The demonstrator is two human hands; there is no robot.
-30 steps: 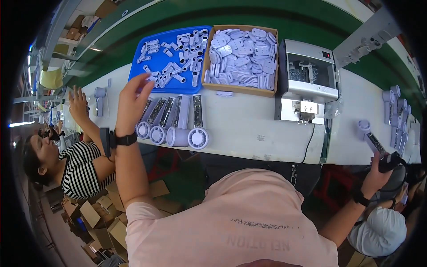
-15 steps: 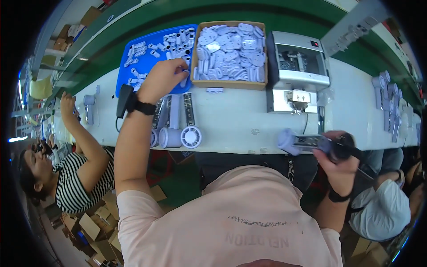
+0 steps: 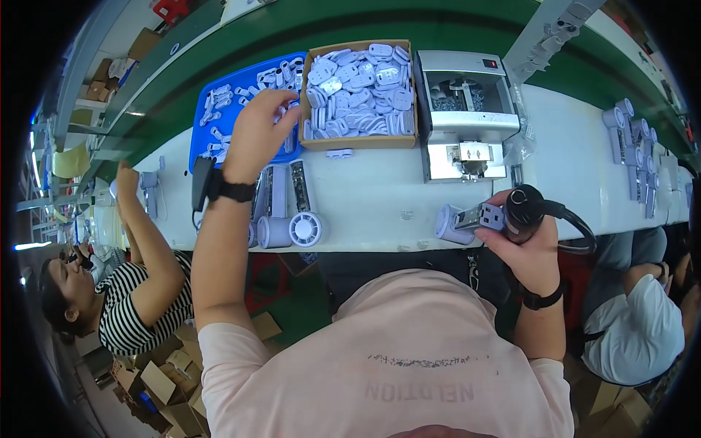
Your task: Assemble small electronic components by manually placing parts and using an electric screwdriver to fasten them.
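My left hand (image 3: 259, 135) is over the right side of a blue tray (image 3: 195, 139) of small white-and-black parts. Its thumb and forefinger are bent toward each other; whatever is between their tips is too small to make out. My right hand (image 3: 527, 255) is wrapped around a black corded electric screwdriver (image 3: 524, 208) and the handle of a pale lilac handheld fan (image 3: 453, 225). The fan lies sideways above the table's front edge, its round head to the left and its handle open, showing inner parts. Below the tray stand more lilac fans (image 3: 305, 229) with open handles.
A cardboard box (image 3: 358, 144) of pale lilac covers stands beside the tray, one loose piece (image 3: 339, 154) in front. Right of it is a silver screw-feeding machine (image 3: 467, 120). More fans (image 3: 634, 153) stand far right. A person in stripes (image 3: 142, 296) works at left, another (image 3: 635, 328) sits at right.
My right hand has brought the fan and screwdriver a little left, and the screwdriver is clearer now. My left hand stays by the tray, its fingers slightly shifted. The whole view has shifted a little.
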